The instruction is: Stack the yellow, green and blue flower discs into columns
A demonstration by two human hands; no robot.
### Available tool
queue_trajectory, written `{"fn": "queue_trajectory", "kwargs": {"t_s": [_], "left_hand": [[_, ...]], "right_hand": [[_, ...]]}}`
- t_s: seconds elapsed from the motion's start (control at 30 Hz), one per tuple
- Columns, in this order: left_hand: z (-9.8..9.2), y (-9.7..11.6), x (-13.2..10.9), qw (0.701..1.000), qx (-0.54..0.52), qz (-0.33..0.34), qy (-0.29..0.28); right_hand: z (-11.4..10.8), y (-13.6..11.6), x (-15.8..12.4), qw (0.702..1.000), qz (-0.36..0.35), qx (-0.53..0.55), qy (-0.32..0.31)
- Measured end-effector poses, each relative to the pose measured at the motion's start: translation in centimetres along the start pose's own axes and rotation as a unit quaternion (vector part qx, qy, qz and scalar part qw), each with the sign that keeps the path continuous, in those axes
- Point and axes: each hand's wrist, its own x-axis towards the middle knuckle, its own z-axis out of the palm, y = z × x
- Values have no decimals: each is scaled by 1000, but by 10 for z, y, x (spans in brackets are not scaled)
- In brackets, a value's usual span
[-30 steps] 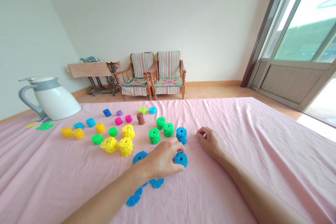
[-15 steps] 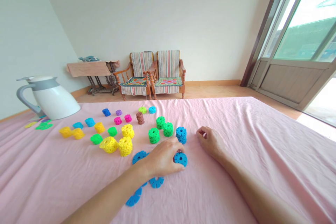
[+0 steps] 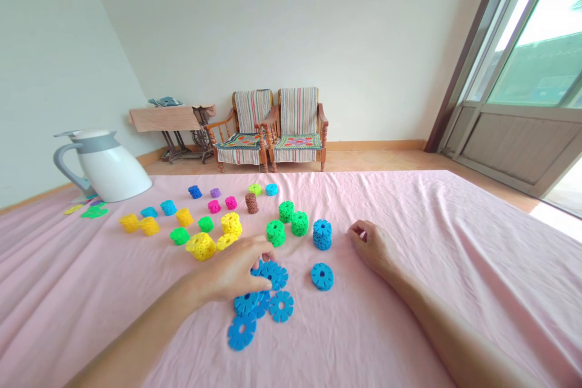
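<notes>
My left hand (image 3: 240, 267) is over a loose pile of blue notched discs (image 3: 275, 276), thumb and fingers apart around the pile's upper edge. Whether the fingertips touch a disc is hard to tell. More blue discs (image 3: 242, 331) lie flat and overlapping below it. To the right, a single flat spot holds one or two stacked blue discs (image 3: 322, 277). Behind that stands a taller blue stack (image 3: 322, 234). My right hand (image 3: 371, 247) rests on the cloth right of this stack, its fingers curled in and no object showing in them.
Green stacks (image 3: 275, 233) and yellow stacks (image 3: 200, 247) stand left of the tall blue stack. Smaller coloured stacks, one brown (image 3: 251, 203), are farther back. A white jug (image 3: 116, 170) stands at the left on the pink cloth (image 3: 400, 194). Two chairs (image 3: 297, 127) are beyond the table.
My left hand has left the blue discs beside the tall stack and moved left to the loose pile. My right hand stays put on the cloth. The view has shifted slightly.
</notes>
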Motion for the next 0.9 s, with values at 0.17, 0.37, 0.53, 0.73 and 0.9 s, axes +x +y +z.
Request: {"fn": "queue_trajectory", "kwargs": {"t_s": [0.17, 0.37, 0.53, 0.73, 0.9], "left_hand": [[11, 6, -8, 1000, 4, -19, -6], [16, 4, -6, 1000, 14, -23, 1], [14, 6, -1, 999, 20, -24, 18], [18, 31, 21, 997, -32, 45, 56], [32, 54, 39, 993, -67, 83, 47]], "right_hand": [[1, 2, 0, 1000, -3, 2, -6], [-1, -1, -1, 1000, -2, 2, -5], [0, -1, 0, 1000, 0, 0, -1], [-2, -2, -1, 1000, -1, -1, 3], [-4, -3, -2, 1000, -4, -2, 5]]}}
